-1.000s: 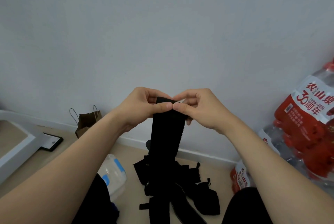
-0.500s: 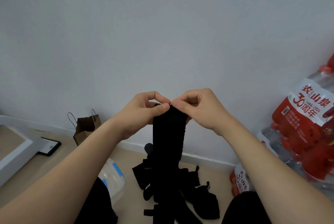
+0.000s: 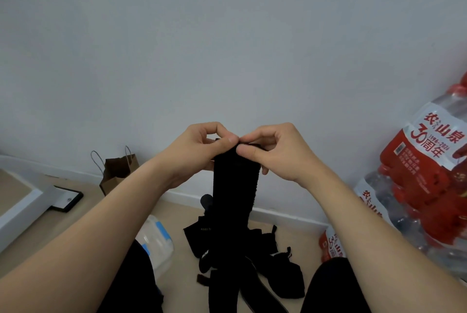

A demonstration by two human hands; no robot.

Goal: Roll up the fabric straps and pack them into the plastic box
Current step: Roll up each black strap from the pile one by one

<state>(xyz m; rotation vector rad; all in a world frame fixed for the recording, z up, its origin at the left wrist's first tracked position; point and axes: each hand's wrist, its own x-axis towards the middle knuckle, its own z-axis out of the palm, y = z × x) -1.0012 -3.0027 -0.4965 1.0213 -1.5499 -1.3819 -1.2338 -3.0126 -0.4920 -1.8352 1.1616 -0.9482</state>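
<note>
A wide black fabric strap [image 3: 235, 186] hangs straight down from my two hands, held up in front of the wall. My left hand [image 3: 199, 151] pinches its top edge from the left, and my right hand [image 3: 275, 151] pinches the same edge from the right, thumbs almost touching. The top end is curled over between my fingers. Below, a pile of black straps [image 3: 252, 257] lies on the floor. The clear plastic box [image 3: 156, 242] with blue clips lies on the floor to the left, partly hidden by my left forearm.
Packs of bottled water in red wrapping [image 3: 429, 186] are stacked at the right against the wall. A brown paper bag [image 3: 117, 168] stands at the baseboard on the left, beside a dark flat frame [image 3: 67, 199] and a white ledge [image 3: 22, 209]. My dark-clad knees fill the bottom.
Both hands have turned the strap's top end over, so its flat upper edge is now tucked under my thumbs. The view has tilted slightly.
</note>
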